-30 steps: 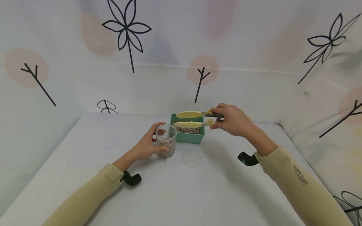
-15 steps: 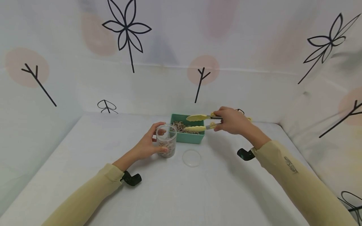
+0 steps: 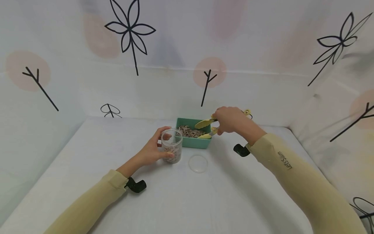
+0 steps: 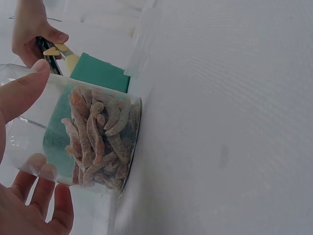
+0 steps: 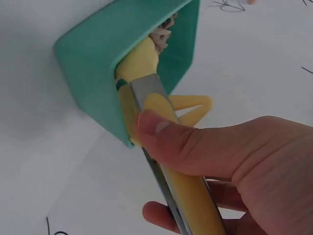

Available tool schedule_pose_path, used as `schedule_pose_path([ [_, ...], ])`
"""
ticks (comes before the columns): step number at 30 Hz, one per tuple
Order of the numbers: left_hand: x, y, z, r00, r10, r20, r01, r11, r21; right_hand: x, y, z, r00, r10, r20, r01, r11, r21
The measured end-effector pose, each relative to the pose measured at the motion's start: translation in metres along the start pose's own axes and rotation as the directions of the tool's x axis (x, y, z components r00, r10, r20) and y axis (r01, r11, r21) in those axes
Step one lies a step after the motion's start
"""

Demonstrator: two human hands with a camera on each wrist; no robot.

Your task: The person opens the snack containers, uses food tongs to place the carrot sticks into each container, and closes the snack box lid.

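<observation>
My left hand (image 3: 152, 150) grips a clear plastic jar (image 3: 172, 143) standing on the table, thumb on the near side and fingers round the far side. Brown-grey dried strips (image 4: 100, 137) fill its lower part. With my right hand (image 3: 233, 121) I hold yellow-tipped metal tongs (image 5: 146, 85), thumb on one arm and fingers on the other. The tong heads dip into a green rectangular box (image 3: 194, 143), behind and right of the jar. More of the same strips (image 3: 190, 131) lie in the box. One tong head is partly hidden by the box wall in the right wrist view.
A round clear lid (image 3: 198, 163) lies flat on the white table (image 3: 187, 201) in front of the box. Patterned white cloth (image 3: 163, 91) rises behind the table and at both sides.
The tongs have moved from over the jar's rim rightward, then down into the box, with their handle end now tilted up. My left hand and the jar stay in place.
</observation>
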State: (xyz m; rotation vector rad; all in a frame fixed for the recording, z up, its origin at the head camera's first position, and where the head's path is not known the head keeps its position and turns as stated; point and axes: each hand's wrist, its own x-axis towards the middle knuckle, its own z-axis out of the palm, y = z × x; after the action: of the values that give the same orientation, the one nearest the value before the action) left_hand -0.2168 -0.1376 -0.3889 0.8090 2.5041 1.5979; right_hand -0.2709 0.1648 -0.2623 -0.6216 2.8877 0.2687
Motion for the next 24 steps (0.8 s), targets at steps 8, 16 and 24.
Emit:
schedule_pose_path([
  [8, 0.002, -0.016, 0.001, 1.0, 0.013, -0.004, -0.013, 1.0, -0.009, 0.011, -0.008, 0.015, 1.0, 0.019, -0.001, -0.019, 0.999, 0.047],
  [16, 0.003, -0.016, 0.0, 0.999, 0.037, -0.002, -0.037, 0.999, 0.003, 0.015, -0.005, 0.03, 0.993, 0.049, -0.11, -0.037, 0.993, 0.111],
  [24, 0.003, -0.017, 0.001, 0.999, 0.034, -0.008, -0.034, 0.999, 0.001, 0.013, -0.002, 0.041, 0.973, 0.031, -0.23, -0.004, 0.993, 0.118],
])
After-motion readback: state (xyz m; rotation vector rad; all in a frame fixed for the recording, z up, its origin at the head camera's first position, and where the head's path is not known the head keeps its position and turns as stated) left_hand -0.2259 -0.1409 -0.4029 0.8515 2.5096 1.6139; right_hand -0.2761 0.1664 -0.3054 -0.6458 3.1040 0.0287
